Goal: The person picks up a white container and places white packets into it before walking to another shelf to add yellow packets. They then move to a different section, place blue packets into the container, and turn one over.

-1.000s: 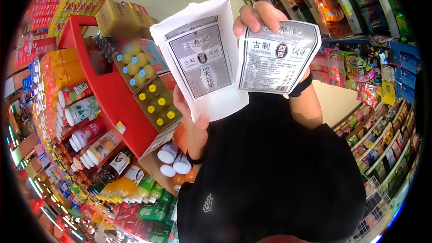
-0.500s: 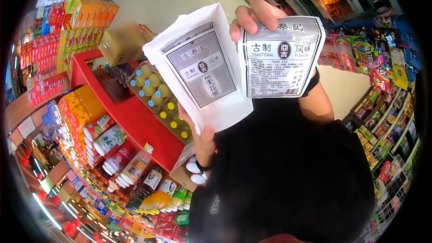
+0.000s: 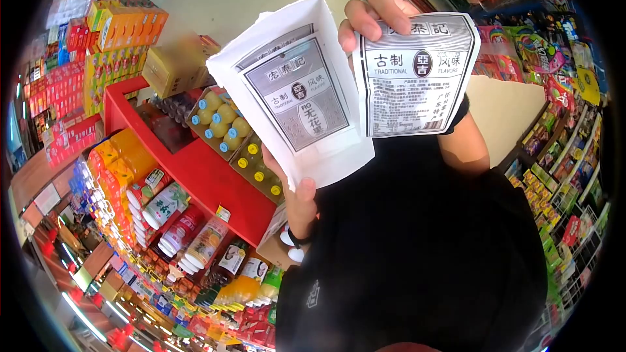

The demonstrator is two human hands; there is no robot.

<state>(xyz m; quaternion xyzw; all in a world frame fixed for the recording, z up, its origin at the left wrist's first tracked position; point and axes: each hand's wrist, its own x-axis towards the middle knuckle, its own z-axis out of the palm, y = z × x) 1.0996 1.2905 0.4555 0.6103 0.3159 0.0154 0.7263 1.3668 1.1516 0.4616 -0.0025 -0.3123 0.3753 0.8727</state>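
Packet (image 3: 417,85), silver with black print, was right of upper centre, top edge pinched in the right hand (image 3: 375,19). Left hand (image 3: 302,205) gripped a white box (image 3: 342,160) (silver packets (image 3: 287,91) inside) near upper centre; yellow-capped bottles (image 3: 259,176) stood left of it.

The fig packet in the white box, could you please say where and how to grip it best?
Probably pinch the fig packet by its top edge, from the open side facing the camera: that edge is exposed in front of another packet, while the lower end lies near the end wall of the white box.
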